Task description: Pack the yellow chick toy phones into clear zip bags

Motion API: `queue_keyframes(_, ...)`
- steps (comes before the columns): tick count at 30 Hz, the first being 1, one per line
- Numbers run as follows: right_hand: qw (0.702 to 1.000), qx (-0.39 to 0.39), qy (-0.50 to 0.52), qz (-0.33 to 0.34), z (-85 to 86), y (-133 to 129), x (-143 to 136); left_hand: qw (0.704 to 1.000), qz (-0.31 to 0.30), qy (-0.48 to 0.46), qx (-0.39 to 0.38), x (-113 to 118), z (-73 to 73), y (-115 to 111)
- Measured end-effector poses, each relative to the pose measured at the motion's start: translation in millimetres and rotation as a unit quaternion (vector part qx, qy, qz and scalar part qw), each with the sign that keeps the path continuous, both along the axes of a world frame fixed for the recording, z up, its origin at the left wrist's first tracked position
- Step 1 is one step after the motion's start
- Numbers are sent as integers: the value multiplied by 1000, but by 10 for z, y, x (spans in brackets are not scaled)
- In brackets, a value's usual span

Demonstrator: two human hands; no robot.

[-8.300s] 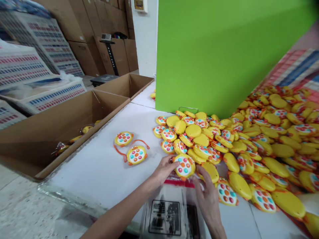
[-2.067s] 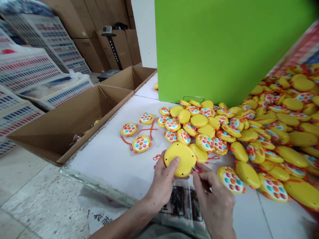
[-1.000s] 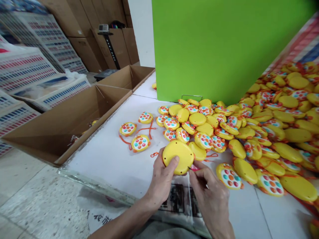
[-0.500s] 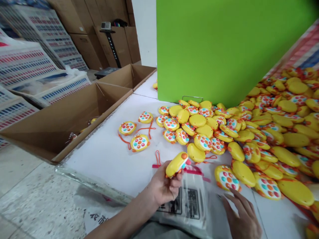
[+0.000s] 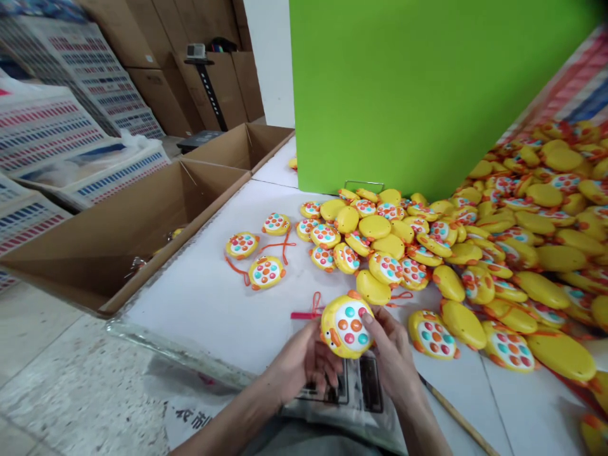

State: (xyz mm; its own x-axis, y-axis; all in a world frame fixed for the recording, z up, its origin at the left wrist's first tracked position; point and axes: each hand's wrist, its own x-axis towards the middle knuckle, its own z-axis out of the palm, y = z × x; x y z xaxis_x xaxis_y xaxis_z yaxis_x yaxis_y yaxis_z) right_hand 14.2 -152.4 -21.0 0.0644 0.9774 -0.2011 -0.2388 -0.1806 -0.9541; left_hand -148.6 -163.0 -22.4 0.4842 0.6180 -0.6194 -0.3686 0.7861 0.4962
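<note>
A yellow duck-shaped push-button toy (image 5: 348, 326) is held up in front of me, its white face with coloured round buttons turned toward the camera. My left hand (image 5: 304, 361) grips it from the left side, fingers curled behind and below. At its right edge my right hand (image 5: 392, 348) also has hold, with the thumb on a pink button. An orange cord loop (image 5: 316, 304) shows just beyond the toy. Under both hands lies a clear plastic bag (image 5: 370, 383) with black printing, partly covered by them.
A large heap of the same duck toys (image 5: 522, 253) spreads across the right side. Three others with orange cords (image 5: 266, 272) lie on the white table (image 5: 190, 285). Open cardboard boxes (image 5: 209, 196) adjoin its left edge. A green board (image 5: 380, 95) stands behind; a thin stick (image 5: 458, 415) lies right.
My right hand has come in from the right and taken hold of the toy. The toy has turned from its side so its buttons face me. The stick is now uncovered.
</note>
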Motion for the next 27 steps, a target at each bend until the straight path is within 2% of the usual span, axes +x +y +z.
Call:
queue_keyframes(3, 999, -16, 8, -46, -106, -19, -36, 987, 97, 70, 110, -41, 50, 48)
queue_keyframes(7, 997, -17, 11, -72, -156, -32, -153, 973, 89, 102, 186, 78, 128, 32)
queue_keyframes(10, 999, -13, 17, -48, -118, -58, -160, 968, 89, 124, 200, 127, 138, 30)
queue_keyframes(15, 998, -58, 30, 5, -95, -103, -85, 956, 60, 136, 253, -6, 133, 130)
queue_keyframes(20, 994, -64, 57, -65, -144, -161, -233, 966, 113, 62, 225, 85, 70, 113)
queue_keyframes(22, 997, -58, -16, -52, -172, -233, -147, 965, 135, 60, 216, 149, 24, 82)
queue_keyframes(24, 983, -65, -169, -40, -234, -364, 132, 964, 144, 68, 215, 161, -9, 75)
queue_keyframes(25, 963, -65, -260, -41, -283, -453, 330, 964, 143, 70, 215, 145, -15, 84)
queue_keyframes(27, 882, -85, -456, -84, -422, -663, 767, 965, 132, 68, 218, 86, -7, 117)
